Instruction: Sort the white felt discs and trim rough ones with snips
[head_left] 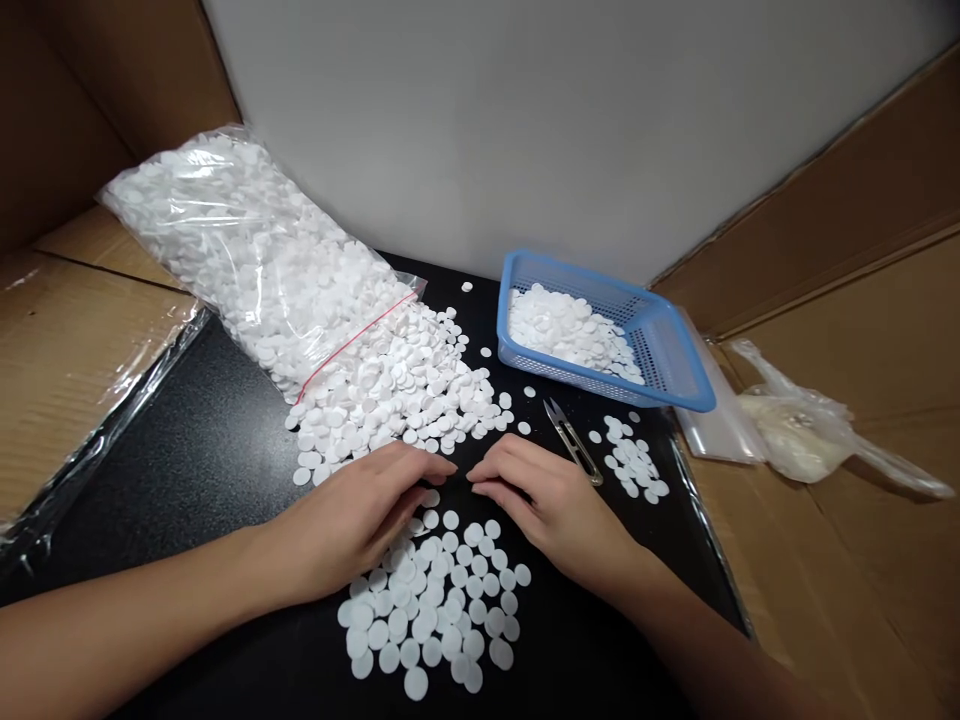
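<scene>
My left hand (367, 515) rests on the black table, fingers curved and the thumb apart from them, nothing visible in its grasp. Its thumb is close to a few white round discs. Facing it, my right hand (544, 495) has thumb and fingertips drawn together; whatever they pinch, if anything, is too small to see. Below and between both hands lies a loose spread of white discs (424, 615), some overlapping. Just beyond them a large heap of discs (420, 385) spills from a clear plastic bag (247, 250) with a red seal line.
Thread snips (572, 440) lie beyond my right hand, beside a small disc group (634, 460). A blue basket (600, 380) holding more discs stands at the back right. Flat clear bags (720, 420) and a knotted plastic bag (802, 430) rest on cardboard (810, 560). A grey wall (465, 130) rises behind.
</scene>
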